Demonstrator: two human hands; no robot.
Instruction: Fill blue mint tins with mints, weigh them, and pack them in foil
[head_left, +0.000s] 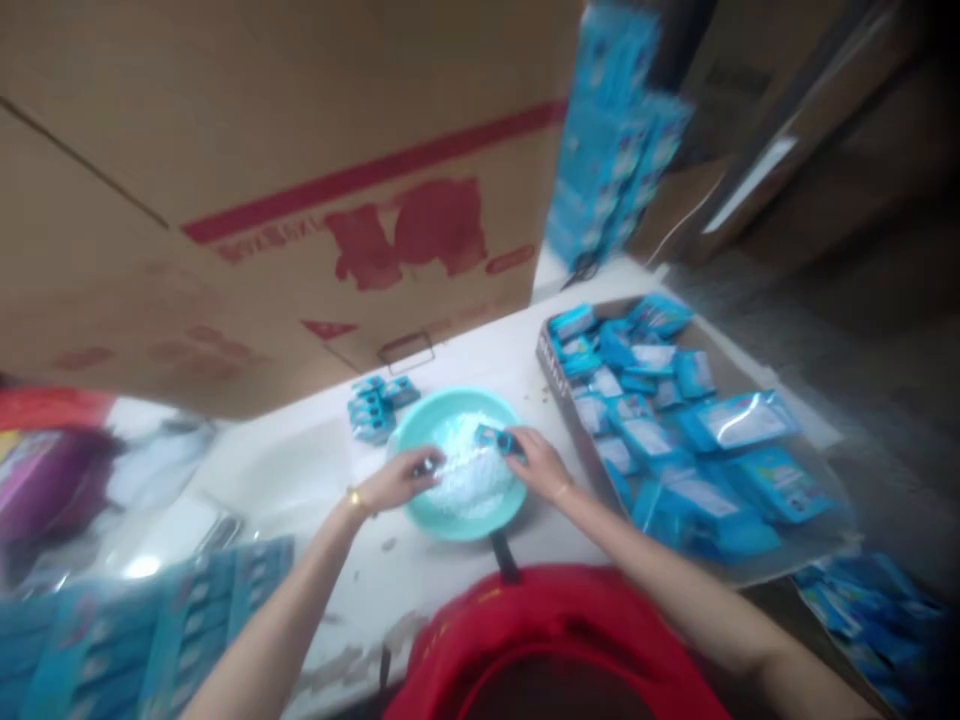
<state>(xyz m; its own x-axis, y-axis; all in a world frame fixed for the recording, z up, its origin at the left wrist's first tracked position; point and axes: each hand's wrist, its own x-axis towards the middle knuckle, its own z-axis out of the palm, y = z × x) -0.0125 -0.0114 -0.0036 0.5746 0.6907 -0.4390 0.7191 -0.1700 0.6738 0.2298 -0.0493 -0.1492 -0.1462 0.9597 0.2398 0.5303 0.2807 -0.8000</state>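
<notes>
A turquoise bowl point(414, 510) stands on the white table, filled with many small white pieces point(469, 490) too blurred to name. Over its right side my right hand point(538, 462) pinches a small blue box point(491, 437) between thumb and fingers. My left hand point(412, 475) is at the bowl's left side with its fingers curled together. Something small and dark shows at those fingertips, but I cannot make out what it is. Just behind the bowl, to the left, several small blue boxes point(371, 408) are grouped together.
To the right a cardboard tray point(559, 375) holds many blue packets point(705, 490). Blue boxes point(600, 150) are stacked at the back. A large carton point(262, 130) walls off the far side. Blue packs point(150, 630) lie at the front left, near a purple item point(56, 485).
</notes>
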